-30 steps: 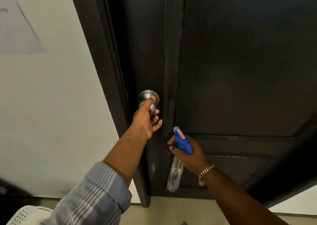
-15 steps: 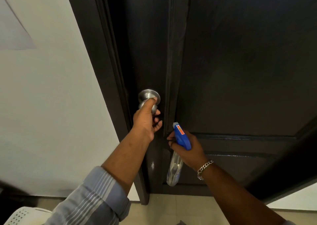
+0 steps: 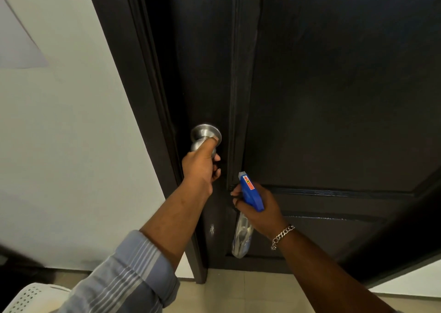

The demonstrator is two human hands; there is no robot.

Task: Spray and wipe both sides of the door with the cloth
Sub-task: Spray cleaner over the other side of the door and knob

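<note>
Against the dark door (image 3: 334,98), spray bottle (image 3: 250,193) hangs upright, nozzle doorward.

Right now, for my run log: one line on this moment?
left hand: grips knob | right hand: holds spray bottle | door: shut

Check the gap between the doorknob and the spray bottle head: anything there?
Head view: only the left hand gripping the doorknob, then bare dark door moulding down to the spray bottle in the right hand.

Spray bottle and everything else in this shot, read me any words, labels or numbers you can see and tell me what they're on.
Spray bottle, held in the right hand: red sticker on its blue head, print too small to read.
Paper on wall: no writing shows.
Door and knob: no text.
</note>
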